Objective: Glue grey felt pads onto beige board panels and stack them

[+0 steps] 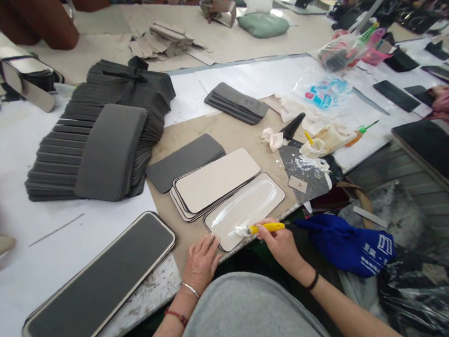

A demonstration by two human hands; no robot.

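My right hand (281, 245) is closed round the yellow handle of a glue brush (268, 228). White paste coats its bristles, which touch a cream rounded panel (248, 208) near the table edge. Wet, shiny streaks run along that panel. My left hand (201, 261) lies with fingers stretched out, the tips at the panel's left end. Just behind is a small stack of similar cream panels (217, 179), and beyond it dark grey rounded pieces (186, 161). A long panel with a grey face and cream border (101, 291) lies to my left.
A large stack of grey pieces (112, 153) stands at the left, with a smaller grey stack (236, 102) farther back. On the right are a paste-smeared grey board (302, 169), a messy glue bottle (328, 140) and a blue bag (351, 246) below the table edge.
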